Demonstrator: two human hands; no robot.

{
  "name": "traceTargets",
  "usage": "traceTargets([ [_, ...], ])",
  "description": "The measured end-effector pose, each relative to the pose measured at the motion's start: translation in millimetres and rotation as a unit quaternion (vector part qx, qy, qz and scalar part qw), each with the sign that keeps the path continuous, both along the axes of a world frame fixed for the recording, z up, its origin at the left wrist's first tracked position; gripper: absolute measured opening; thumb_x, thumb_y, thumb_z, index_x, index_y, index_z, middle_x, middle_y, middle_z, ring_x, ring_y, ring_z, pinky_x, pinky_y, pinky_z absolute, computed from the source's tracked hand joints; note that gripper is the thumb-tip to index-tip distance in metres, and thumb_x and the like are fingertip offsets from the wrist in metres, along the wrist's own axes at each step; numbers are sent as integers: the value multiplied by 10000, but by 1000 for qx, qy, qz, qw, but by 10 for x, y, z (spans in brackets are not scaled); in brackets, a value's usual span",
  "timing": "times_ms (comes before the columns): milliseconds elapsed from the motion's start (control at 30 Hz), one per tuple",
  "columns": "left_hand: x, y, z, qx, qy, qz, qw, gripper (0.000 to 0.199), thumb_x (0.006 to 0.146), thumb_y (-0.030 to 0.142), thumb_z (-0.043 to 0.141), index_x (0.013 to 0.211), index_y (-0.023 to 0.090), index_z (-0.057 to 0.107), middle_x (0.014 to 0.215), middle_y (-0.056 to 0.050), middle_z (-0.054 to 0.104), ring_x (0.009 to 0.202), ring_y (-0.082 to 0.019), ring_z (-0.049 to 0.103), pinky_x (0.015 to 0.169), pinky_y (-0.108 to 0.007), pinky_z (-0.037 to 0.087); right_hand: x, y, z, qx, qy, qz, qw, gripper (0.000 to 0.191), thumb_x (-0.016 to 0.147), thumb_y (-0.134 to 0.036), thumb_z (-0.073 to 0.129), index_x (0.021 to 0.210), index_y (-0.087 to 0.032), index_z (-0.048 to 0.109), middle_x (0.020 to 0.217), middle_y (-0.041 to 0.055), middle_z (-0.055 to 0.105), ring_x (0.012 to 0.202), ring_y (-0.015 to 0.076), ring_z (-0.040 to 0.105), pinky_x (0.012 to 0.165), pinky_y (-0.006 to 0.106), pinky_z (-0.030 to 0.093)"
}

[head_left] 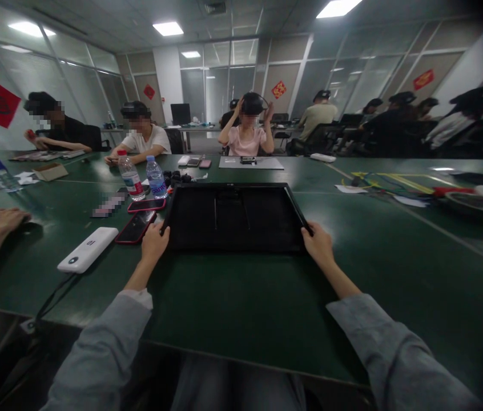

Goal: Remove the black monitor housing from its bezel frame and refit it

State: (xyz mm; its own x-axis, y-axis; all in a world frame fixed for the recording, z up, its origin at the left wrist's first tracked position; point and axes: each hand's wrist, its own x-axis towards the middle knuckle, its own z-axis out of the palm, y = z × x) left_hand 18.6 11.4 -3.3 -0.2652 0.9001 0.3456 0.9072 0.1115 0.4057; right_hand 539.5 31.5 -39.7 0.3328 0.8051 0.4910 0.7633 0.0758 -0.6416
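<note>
A black monitor [233, 237], a wide rectangle with a raised rim and a small pale logo on its far edge, is in front of me at the table. It looks tilted or lying face up; its underside is hidden. My left hand [155, 242] is closed around its left edge, thumb on top. On the opposite side, my right hand [318, 244] grips the right edge in the same way. Just left of my left hand lie a dark phone with a red rim [136, 227] and a second phone [146, 205] behind it.
The green table [241, 308] spans the view. A white power bank [88, 250] with a cord lies left, near another person's hands [5, 220]. Two bottles stand beyond the phones, one red-capped [130, 177], one blue-capped [156, 178]. Cables [395, 181] lie right. Several people sit around.
</note>
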Motion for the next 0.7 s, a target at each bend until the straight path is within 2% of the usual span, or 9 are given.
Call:
traceTargets([
  [167,-33,-28,18,-14,27,-13,999,432,976,360,456,1308,148,633,1250,-159,667,1147,-299,638,974,-394,496,27,17,-37,3,3,12,1000,468,879,-356,510,1257,-120,654,1167,169,709,1053,304,673,976,473,505],
  [333,-71,-12,9,-51,-8,-24,998,450,972,395,481,1331,153,603,1233,-147,701,1147,-295,658,979,-391,496,28,32,-45,-7,-2,8,1000,461,869,-344,522,1251,-124,660,1164,169,710,1058,314,673,969,482,511],
  [567,-100,0,-13,-44,-15,-20,999,439,979,446,471,1271,159,630,1193,-148,720,1134,-295,672,968,-387,503,75,56,-81,6,12,25,1000,465,881,-376,528,1264,-148,661,1186,146,710,1070,298,675,983,470,509],
  [700,-97,5,-9,-52,-39,-14,998,465,974,459,484,1301,152,605,1202,-159,714,1150,-310,665,975,-405,498,99,61,-97,-8,8,28,1000,487,879,-375,537,1293,-141,645,1207,149,702,1082,296,672,992,475,507],
])
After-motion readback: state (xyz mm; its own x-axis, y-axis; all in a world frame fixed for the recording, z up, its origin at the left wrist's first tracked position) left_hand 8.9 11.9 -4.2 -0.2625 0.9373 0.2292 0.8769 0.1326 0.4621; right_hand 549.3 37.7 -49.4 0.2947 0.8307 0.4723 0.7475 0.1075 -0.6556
